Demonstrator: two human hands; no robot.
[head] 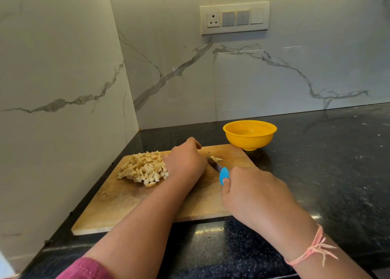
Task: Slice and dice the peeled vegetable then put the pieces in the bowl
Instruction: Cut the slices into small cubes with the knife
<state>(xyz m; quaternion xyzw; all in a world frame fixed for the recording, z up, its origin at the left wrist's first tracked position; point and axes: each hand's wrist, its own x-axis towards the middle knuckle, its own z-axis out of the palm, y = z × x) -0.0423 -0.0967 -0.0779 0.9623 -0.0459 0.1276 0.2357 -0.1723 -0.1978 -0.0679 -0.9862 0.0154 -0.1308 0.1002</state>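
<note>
So the pile of diced pieces [143, 169] sits left on the wooden cutting board [126, 205], left hand [185, 160] beside it, fingers curled, can't tell if holding anything; right hand [251, 194] grips the blue-handled knife [223, 174] by a few loose pieces [216, 158], yellow bowl [250, 139] just behind the board

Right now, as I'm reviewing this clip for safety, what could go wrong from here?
The left hand rests right beside the blade of the knife, so a slip could cut a finger. The diced pile lies near the left edge of the cutting board; a sweep could spill pieces onto the counter. The bowl stands off the board, so pieces may drop in transfer.
</note>
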